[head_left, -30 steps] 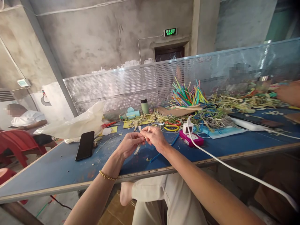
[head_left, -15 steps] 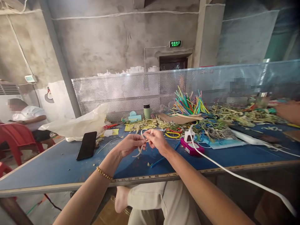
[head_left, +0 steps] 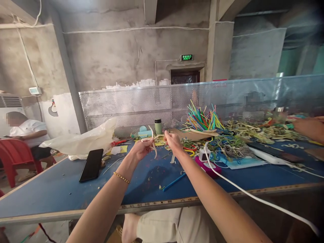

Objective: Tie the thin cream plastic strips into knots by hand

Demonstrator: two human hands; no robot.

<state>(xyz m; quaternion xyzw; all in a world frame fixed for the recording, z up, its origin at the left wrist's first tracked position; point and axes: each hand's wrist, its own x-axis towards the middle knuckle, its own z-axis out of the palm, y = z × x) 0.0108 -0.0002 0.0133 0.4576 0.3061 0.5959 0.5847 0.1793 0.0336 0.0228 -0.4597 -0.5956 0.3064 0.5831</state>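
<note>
Thin cream-coloured strips (head_left: 155, 148) cross and hang from the fingertips of my left hand (head_left: 141, 150), which is closed in a pinch on them. One strip stretches from there to my right hand (head_left: 173, 142), whose thumb and fingers pinch its end. Both hands are raised over the blue table (head_left: 152, 180), a short way apart. Another pale strip end (head_left: 172, 158) hangs below my right hand. On the table under the hands lies a thin blue stick (head_left: 174, 181). What the strips are made of I cannot tell.
A black phone (head_left: 91, 165) lies left, near a plastic bag (head_left: 86, 140). A green bottle (head_left: 158, 127) and a bundle of coloured strips (head_left: 204, 116) stand behind. Right are a magenta box (head_left: 209, 166) with a white cable (head_left: 243, 190) and a co-worker's hand (head_left: 310, 128).
My hands were close together and have moved apart, drawing a strip out between them. They are a little higher over the table. The camera view has tilted slightly upward.
</note>
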